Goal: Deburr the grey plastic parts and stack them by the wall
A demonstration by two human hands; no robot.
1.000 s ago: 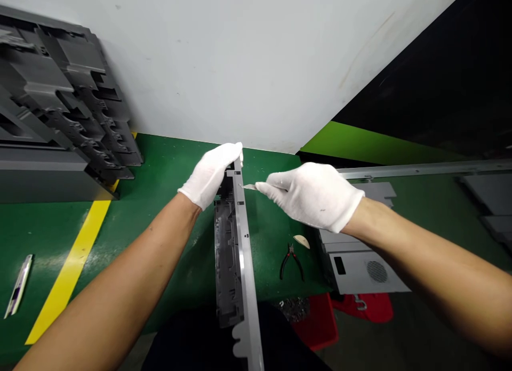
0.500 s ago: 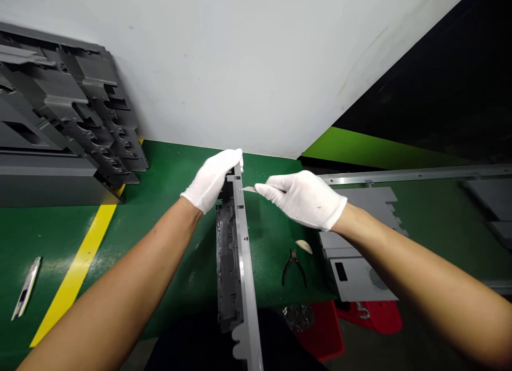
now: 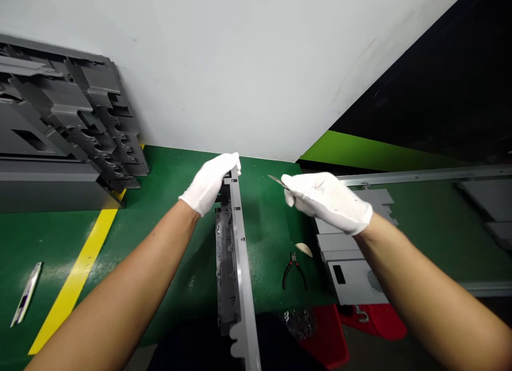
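A long grey moulded plastic panel [image 3: 240, 238] stands on edge over the green table, its narrow side facing up. My left hand [image 3: 210, 183], in a white glove, grips the panel's far end with the fingers wrapped over it. To the right, my gloved right hand [image 3: 326, 200] is raised above the table and closed on a small thin blade [image 3: 277, 181], whose tip points up and left, apart from the panel. The blade's handle, if any, is hidden in the glove. Below that hand lie black-and-red cutting pliers [image 3: 294, 272] and a pale half-round piece [image 3: 304, 249].
Grey moulded panels [image 3: 80, 110] lean against the white wall at left. A utility knife [image 3: 26, 295] lies beside the yellow tape [image 3: 76, 272]. More grey panels [image 3: 352, 269] are at right, by a metal-edged conveyor [image 3: 432, 175]. Red bins [image 3: 330, 333] sit below the table edge.
My right hand has pulled the blade away from the panel's edge, moving right, and has turned. My left hand keeps its grip on the far end.
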